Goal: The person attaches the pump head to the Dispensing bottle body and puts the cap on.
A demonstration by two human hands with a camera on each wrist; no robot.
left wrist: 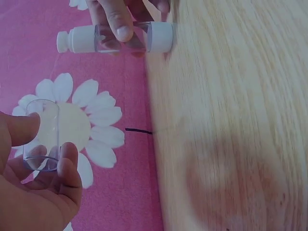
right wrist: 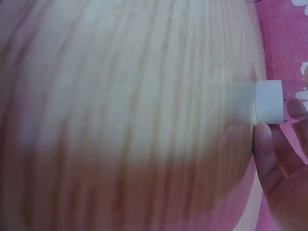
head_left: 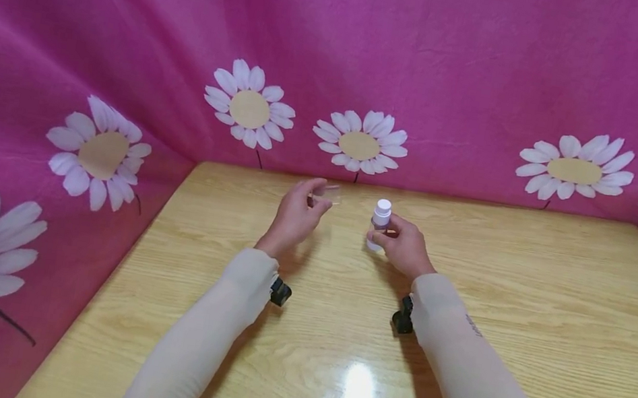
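In the head view my left hand (head_left: 297, 213) pinches a clear plastic cap (head_left: 328, 193) above the table. The left wrist view shows this see-through, cylindrical cap (left wrist: 42, 137) between thumb and fingers. To the right, my right hand (head_left: 407, 247) grips a small pump bottle (head_left: 381, 216) held upright. Its body is transparent, with a white pump top and a white base (left wrist: 160, 37). The base is at or close to the tabletop; whether it touches I cannot tell. A gap separates cap and bottle. Only part of the bottle (right wrist: 269, 102) shows in the right wrist view.
The wooden table (head_left: 524, 309) spreads out under both arms, with a bright light reflection near its front. A pink cloth (head_left: 466, 63) printed with white daisies hangs behind the table and along its left side. Each wrist wears a small black camera (head_left: 281, 291).
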